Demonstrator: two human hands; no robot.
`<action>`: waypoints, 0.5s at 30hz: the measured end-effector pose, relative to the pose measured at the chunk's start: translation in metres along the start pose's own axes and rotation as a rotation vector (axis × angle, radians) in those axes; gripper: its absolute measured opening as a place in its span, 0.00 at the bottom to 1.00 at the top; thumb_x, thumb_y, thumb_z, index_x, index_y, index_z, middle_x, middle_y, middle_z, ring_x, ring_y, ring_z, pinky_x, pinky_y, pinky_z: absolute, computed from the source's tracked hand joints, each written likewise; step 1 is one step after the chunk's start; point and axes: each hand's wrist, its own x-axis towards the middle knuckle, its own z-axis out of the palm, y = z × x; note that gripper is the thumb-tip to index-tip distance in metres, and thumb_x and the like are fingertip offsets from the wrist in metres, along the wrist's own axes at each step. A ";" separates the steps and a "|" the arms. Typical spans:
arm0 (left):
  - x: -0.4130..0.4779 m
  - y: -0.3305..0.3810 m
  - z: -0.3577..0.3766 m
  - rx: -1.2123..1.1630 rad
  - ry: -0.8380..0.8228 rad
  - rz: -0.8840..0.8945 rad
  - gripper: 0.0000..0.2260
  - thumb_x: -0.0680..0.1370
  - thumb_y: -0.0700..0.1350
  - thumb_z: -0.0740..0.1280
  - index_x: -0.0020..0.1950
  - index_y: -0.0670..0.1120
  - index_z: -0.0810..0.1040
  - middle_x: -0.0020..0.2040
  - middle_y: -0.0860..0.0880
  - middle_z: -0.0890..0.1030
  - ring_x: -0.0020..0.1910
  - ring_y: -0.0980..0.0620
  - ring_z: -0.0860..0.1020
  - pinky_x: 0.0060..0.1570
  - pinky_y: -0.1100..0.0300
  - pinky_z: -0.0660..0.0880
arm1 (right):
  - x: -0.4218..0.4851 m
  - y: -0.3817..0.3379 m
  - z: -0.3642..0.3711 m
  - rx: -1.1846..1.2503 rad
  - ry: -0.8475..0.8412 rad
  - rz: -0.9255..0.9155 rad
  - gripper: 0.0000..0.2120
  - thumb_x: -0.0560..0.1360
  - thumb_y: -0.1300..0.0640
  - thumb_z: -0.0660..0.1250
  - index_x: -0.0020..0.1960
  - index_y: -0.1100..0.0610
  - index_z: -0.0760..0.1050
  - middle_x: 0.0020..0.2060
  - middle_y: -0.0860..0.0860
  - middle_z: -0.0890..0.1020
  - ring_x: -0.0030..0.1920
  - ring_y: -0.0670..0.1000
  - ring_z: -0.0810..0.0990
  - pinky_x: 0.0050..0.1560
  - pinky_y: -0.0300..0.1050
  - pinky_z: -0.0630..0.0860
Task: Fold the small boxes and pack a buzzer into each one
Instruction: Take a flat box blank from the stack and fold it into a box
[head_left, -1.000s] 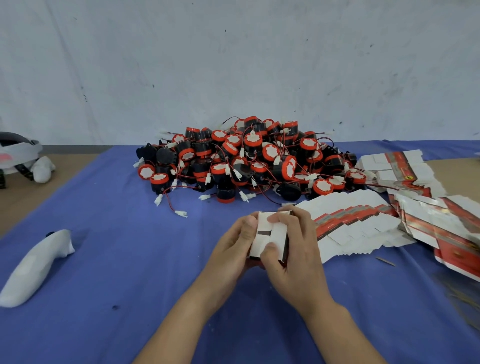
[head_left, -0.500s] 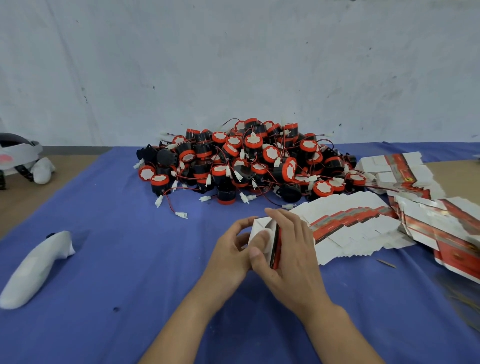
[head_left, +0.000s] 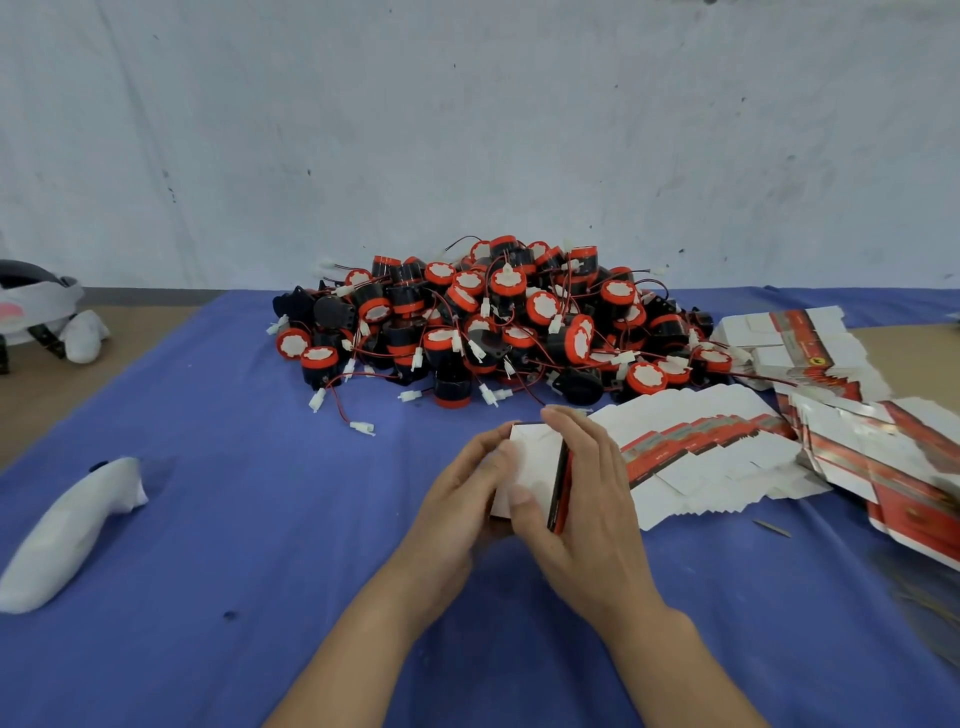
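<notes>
Surveying the worktop (head_left: 208, 597) from the left: a white controller (head_left: 67, 530) lies idle, well apart from the work. At centre the left hand (head_left: 457, 499) and right hand (head_left: 592, 519) both grasp one small box (head_left: 535, 467), held just above the cloth. It appears part-folded, and whether a buzzer is inside cannot be told. Behind it, the heap of buzzers (head_left: 493, 322) is large. To the right, the flat box blanks (head_left: 717, 452) lie fanned out, unfolded. No packed box is in view. Judgement: an early stage, with nearly all the work remaining.
</notes>
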 end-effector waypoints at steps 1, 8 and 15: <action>0.000 0.001 -0.001 -0.032 -0.010 -0.009 0.15 0.84 0.49 0.59 0.69 0.49 0.76 0.64 0.46 0.81 0.63 0.47 0.79 0.60 0.49 0.79 | 0.000 0.001 0.000 0.013 0.002 -0.004 0.27 0.78 0.44 0.60 0.74 0.50 0.61 0.72 0.45 0.68 0.75 0.46 0.64 0.73 0.58 0.67; 0.002 0.010 -0.008 -0.157 -0.074 -0.083 0.20 0.84 0.53 0.57 0.66 0.43 0.80 0.66 0.41 0.79 0.66 0.44 0.78 0.61 0.52 0.78 | 0.000 0.005 -0.002 0.080 -0.068 0.034 0.29 0.82 0.45 0.54 0.79 0.37 0.47 0.79 0.34 0.54 0.80 0.41 0.53 0.77 0.38 0.54; 0.001 0.013 -0.012 -0.077 0.046 0.083 0.20 0.76 0.50 0.69 0.64 0.41 0.78 0.58 0.39 0.83 0.53 0.43 0.83 0.49 0.50 0.82 | -0.002 0.013 0.000 0.091 -0.131 0.100 0.24 0.80 0.46 0.53 0.76 0.37 0.58 0.71 0.34 0.66 0.71 0.39 0.65 0.67 0.37 0.68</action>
